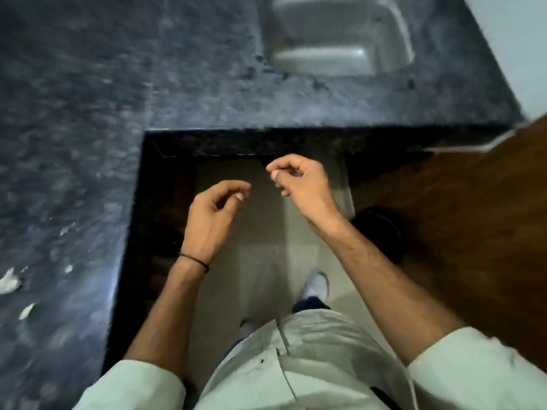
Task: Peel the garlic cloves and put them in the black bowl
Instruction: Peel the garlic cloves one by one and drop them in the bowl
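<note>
Head view, blurred: both hands hang over the tiled floor [266, 247] in the inner corner of the dark speckled counter [88, 113], touching nothing on it. The left hand [213, 214] has its fingers loosely curled and apart, holding nothing. The right hand [302, 184] has its fingers curled with forefinger and thumb close together; whether they pinch anything I cannot tell. Pale garlic skin scraps [10, 281] lie on the counter at near left. A steel sink [340, 37] sits far right, and a brown wooden surface [458, 217] stands to the right.
</note>
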{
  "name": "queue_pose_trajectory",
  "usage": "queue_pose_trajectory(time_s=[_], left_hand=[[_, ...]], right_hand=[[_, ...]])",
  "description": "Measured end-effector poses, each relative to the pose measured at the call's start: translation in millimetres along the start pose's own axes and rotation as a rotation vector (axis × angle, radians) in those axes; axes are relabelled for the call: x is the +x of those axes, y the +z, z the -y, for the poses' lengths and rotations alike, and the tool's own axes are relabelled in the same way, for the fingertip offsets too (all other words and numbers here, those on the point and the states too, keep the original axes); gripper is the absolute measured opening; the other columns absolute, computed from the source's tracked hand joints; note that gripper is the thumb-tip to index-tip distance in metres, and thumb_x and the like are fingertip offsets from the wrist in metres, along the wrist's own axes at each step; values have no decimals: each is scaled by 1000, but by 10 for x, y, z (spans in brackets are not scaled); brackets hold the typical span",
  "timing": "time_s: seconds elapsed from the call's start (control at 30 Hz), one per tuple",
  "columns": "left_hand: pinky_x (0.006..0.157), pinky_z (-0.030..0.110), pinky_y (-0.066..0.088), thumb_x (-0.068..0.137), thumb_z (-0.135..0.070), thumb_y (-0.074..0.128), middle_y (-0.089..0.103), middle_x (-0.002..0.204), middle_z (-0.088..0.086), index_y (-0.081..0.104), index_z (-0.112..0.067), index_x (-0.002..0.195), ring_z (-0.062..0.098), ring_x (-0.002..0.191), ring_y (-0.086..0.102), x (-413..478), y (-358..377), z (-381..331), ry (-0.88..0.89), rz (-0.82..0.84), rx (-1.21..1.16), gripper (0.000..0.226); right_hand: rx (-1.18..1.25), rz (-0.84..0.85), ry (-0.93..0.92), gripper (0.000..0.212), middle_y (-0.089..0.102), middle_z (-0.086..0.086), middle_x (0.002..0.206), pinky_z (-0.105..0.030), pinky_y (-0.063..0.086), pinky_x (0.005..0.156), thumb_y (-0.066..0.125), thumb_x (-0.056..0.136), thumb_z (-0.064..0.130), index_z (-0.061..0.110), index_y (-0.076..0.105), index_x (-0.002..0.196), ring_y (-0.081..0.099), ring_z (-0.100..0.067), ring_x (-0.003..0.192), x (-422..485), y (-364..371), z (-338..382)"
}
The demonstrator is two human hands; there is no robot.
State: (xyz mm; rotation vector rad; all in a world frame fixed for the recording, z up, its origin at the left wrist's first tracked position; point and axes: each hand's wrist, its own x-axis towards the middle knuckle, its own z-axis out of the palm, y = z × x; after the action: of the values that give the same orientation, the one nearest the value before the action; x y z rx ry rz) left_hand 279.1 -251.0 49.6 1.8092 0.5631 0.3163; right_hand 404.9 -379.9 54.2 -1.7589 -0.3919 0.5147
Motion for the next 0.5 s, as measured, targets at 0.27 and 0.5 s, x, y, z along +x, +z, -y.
queue_pose_trajectory(time_s=[0.27, 0.5], left_hand=[[72, 12, 48, 96, 1, 55, 74, 96, 4, 72, -9, 102, 6, 83, 67, -599, -1632, 137, -14, -660, -135, 21], [71, 10, 49, 98, -1, 54, 74, 95, 2, 72, -10, 104, 5, 82, 67, -837, -2156, 568, -214, -1041, -159, 21]], right_hand=[[-46, 472, -111, 19, 69, -3, 83, -27, 50, 67, 64, 94, 6, 21, 72, 88, 63, -10, 73, 80, 1677, 970], [-153, 822, -122, 16, 64, -9, 79, -21, 45, 62, 61, 95, 0, 12, 70, 91, 57, -13, 70, 367, 2800, 1128]])
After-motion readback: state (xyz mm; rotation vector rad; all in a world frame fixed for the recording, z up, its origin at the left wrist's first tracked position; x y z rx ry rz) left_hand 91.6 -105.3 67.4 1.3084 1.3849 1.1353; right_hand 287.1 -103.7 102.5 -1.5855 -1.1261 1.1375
